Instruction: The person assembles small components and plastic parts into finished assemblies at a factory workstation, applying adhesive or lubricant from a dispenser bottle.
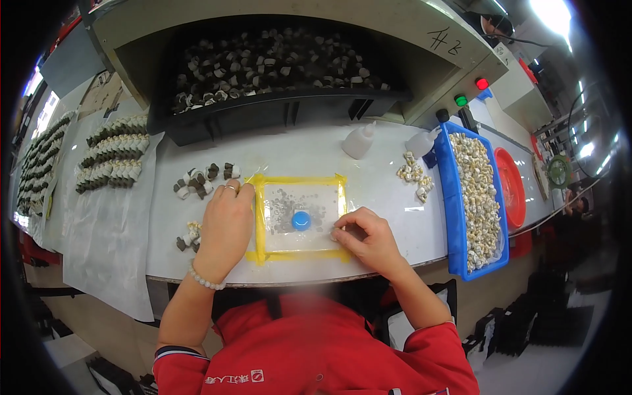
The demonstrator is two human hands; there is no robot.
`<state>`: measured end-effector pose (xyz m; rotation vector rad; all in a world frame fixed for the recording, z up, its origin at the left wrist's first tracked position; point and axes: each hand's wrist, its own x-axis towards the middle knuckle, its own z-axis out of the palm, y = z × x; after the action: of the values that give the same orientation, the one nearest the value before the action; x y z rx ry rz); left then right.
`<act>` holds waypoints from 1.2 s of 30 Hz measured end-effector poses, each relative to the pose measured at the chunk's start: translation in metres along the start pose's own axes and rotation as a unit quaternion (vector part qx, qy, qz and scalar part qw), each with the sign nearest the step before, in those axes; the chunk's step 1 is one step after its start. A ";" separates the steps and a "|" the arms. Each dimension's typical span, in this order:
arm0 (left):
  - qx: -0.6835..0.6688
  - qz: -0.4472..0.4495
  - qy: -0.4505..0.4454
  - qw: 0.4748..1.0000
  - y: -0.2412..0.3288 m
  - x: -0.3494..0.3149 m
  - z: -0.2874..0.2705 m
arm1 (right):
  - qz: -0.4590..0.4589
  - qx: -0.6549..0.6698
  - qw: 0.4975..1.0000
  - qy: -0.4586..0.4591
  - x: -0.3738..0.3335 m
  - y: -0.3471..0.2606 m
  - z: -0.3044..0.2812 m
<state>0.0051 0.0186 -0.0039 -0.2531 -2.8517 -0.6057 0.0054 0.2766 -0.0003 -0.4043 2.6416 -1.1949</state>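
Inside a yellow-taped square (262, 217) on the white table, a round blue cap (301, 220) sits among grey smudge-like spots. Over the square's right edge, my right hand (370, 240) pinches thumb and forefinger together; whatever is between them is too small to name. My left hand (227, 220) lies along the left edge of the tape, back upward, with fingers bent down and their tips hidden. Just beyond those fingers is a small dark-and-white piece (232, 171). A loose group of similar pieces (196, 181) lies to its left, and a few more pieces (189, 238) rest beside my left wrist.
A black bin (276, 112) of dark-and-white pieces stands under the machine housing at the back. To the right are a blue tray (454, 197) of cream pieces, a red basin (510, 187), two white squeeze bottles (359, 141) and loose cream pieces (413, 172). Rows of pieces (112, 155) lie left.
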 end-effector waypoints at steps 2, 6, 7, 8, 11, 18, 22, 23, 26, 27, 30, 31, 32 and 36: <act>-0.048 -0.005 0.004 0.999 0.004 -0.005 -0.005 | -0.073 -0.034 0.995 0.052 0.001 0.011 0.003; -0.340 -0.146 -0.043 0.928 0.009 -0.022 -0.016 | -0.119 -0.063 0.989 0.053 0.002 0.019 -0.005; -0.340 -0.148 -0.043 0.928 0.014 -0.028 -0.015 | -0.113 -0.039 0.992 0.041 0.001 0.018 -0.006; -0.522 -0.160 0.005 0.838 0.023 -0.033 -0.012 | -0.112 -0.039 0.992 0.040 0.000 0.015 -0.009; -0.719 -0.188 -0.020 0.668 0.018 -0.048 -0.010 | -0.187 -0.034 0.982 0.020 0.000 0.009 -0.019; -0.812 -0.188 -0.052 0.550 0.023 -0.065 0.022 | -0.263 -0.148 0.953 -0.039 0.007 0.006 -0.016; -0.798 -0.209 -0.061 0.562 0.027 -0.062 0.023 | -0.281 -0.223 0.933 -0.033 0.012 -0.004 -0.016; -0.798 -0.211 -0.052 0.563 0.028 -0.062 0.023 | -0.282 -0.223 0.933 -0.035 0.013 -0.005 -0.015; -0.790 -0.221 -0.043 0.570 0.027 -0.064 0.026 | -0.252 -0.185 0.950 -0.027 0.016 -0.008 -0.012; -0.782 -0.229 -0.043 0.578 0.026 -0.065 0.027 | -0.246 -0.167 0.954 -0.023 0.019 -0.010 -0.010; -0.793 -0.228 -0.033 0.565 0.025 -0.067 0.029 | -0.266 -0.154 0.951 -0.018 0.028 -0.017 -0.004; -0.793 -0.228 -0.031 0.564 0.025 -0.066 0.030 | -0.289 -0.158 0.944 -0.015 0.032 -0.019 -0.002; -0.795 -0.223 -0.035 0.564 0.024 -0.066 0.031 | -0.290 -0.159 0.944 -0.016 0.036 -0.022 -0.001; -0.795 -0.229 -0.049 0.560 0.025 -0.064 0.028 | -0.337 -0.203 0.919 -0.025 0.044 -0.030 0.004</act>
<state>0.0668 0.0445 -0.0347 0.2642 -1.3600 -3.0475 -0.0303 0.2398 0.0162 -1.4895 2.7741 -0.7218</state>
